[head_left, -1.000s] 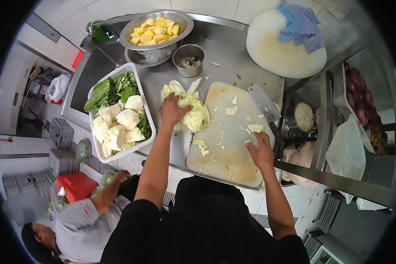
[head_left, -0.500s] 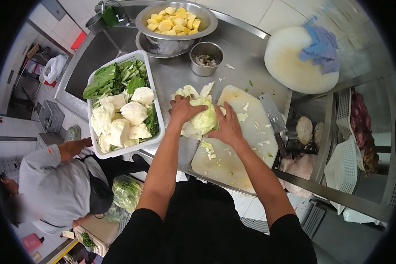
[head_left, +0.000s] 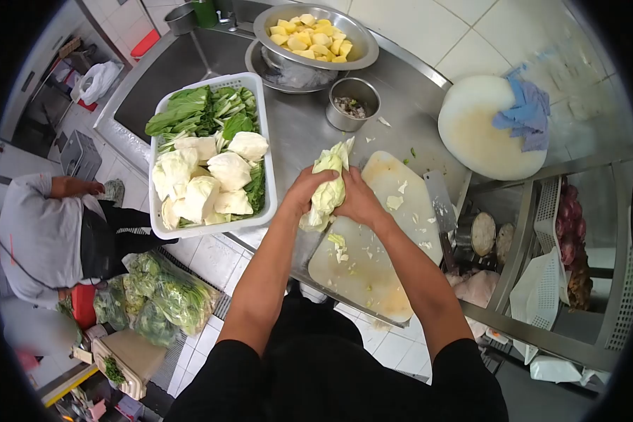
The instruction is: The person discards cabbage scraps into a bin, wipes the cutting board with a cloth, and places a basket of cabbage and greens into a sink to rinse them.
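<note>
Between my two hands is a bundle of pale green cabbage leaves (head_left: 328, 188), held over the left edge of the cutting board. My left hand (head_left: 304, 190) presses it from the left, fingers closed around it. From the right, my right hand (head_left: 359, 197) grips the same bundle. The white cutting board (head_left: 373, 271) carries small cabbage scraps. A cleaver (head_left: 439, 200) lies along its right edge. To the left, a white basket (head_left: 266, 151) holds leafy greens (head_left: 186, 112) and several cabbage chunks (head_left: 231, 171).
Behind stand a steel bowl of cut potatoes (head_left: 313, 36) and a small steel pot (head_left: 354, 104) of scraps. At right are a round board (head_left: 464, 126) with a blue cloth (head_left: 524, 116) and an open-framed shelf. A person (head_left: 42, 232) stands at left near bagged greens (head_left: 165, 295).
My hands have gathered the spread cabbage leaves into a tighter upright bundle and come closer together. The view has shifted, and the person at left has moved further left.
</note>
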Available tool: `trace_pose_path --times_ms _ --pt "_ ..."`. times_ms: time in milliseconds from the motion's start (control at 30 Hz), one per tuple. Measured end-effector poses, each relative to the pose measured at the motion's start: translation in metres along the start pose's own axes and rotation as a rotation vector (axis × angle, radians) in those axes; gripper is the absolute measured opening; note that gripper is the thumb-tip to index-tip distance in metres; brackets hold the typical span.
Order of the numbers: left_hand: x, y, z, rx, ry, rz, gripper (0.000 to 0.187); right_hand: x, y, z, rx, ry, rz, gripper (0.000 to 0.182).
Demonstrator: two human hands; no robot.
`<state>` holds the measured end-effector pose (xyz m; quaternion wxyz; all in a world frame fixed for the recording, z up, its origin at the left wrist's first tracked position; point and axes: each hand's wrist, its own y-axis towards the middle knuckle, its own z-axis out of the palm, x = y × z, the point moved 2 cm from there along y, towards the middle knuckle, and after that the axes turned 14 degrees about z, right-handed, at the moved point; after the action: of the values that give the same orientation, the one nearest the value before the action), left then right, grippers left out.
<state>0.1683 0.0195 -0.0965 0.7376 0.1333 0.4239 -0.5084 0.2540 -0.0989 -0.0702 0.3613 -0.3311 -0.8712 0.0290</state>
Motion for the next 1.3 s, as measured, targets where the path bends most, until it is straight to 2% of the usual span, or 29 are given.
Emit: trace_pose_path --times_ms 167,233,267,333,367,400,500,567,633,700,800,933,1033,1167,1200,1300 --pt "-0.013 -0.036 0.021 0.008 -0.045 0.086 0.047 0.021 -0.035 -0.009 0.021 -0.005 -0.015 0.1" --pt "-0.026 -0.051 0.04 0.06 -0.035 0.164 0.048 0.031 -0.052 -0.021 -0.147 0.017 -0.069 0.089" --pt "-0.034 -0.058 0.048 0.064 0.018 0.193 0.046 0.021 -0.048 -0.017 -0.225 -0.054 -0.159 0.082" --pt "-0.051 -0.081 0.069 0.066 0.063 0.234 0.042 0.049 -0.074 -0.037 -0.248 -0.036 -0.244 0.076" --pt "-0.058 -0.094 0.077 0.072 0.071 0.285 0.042 0.053 -0.084 -0.041 -0.135 -0.097 -0.158 0.089" --pt "-0.059 -0.106 0.079 0.041 0.119 0.34 0.042 0.057 -0.091 -0.039 -0.175 -0.153 -0.234 0.089" --pt "-0.068 -0.164 0.087 -0.032 0.175 0.362 0.04 0.077 -0.132 -0.028 -0.175 0.001 -0.328 0.08" --pt "-0.067 -0.207 0.084 -0.145 0.174 0.478 0.04 0.094 -0.159 -0.012 -0.153 0.074 -0.465 0.079" --pt "-0.055 -0.249 0.071 -0.247 0.196 0.541 0.042 0.104 -0.185 0.013 -0.058 0.178 -0.501 0.078" --pt "-0.046 -0.301 0.066 -0.372 0.227 0.509 0.042 0.11 -0.213 0.038 0.04 0.188 -0.587 0.078" --pt "-0.03 -0.376 0.06 -0.464 0.224 0.639 0.039 0.132 -0.269 0.068 0.184 0.166 -0.606 0.081" --pt "-0.005 -0.473 0.058 -0.652 0.179 0.66 0.039 0.148 -0.336 0.113 0.317 0.206 -0.747 0.081" --pt "0.007 -0.552 0.06 -0.794 0.166 0.693 0.038 0.171 -0.395 0.14 0.458 0.222 -0.855 0.081" --pt "0.035 -0.654 0.072 -1.016 0.161 0.839 0.038 0.188 -0.468 0.192 0.587 0.241 -1.017 0.08" --pt "0.03 -0.693 0.072 -1.028 0.165 0.841 0.038 0.209 -0.505 0.195 0.634 0.231 -1.015 0.081" --pt "0.051 -0.775 0.082 -1.124 0.254 0.873 0.039 0.219 -0.575 0.232 0.774 0.237 -1.061 0.083"
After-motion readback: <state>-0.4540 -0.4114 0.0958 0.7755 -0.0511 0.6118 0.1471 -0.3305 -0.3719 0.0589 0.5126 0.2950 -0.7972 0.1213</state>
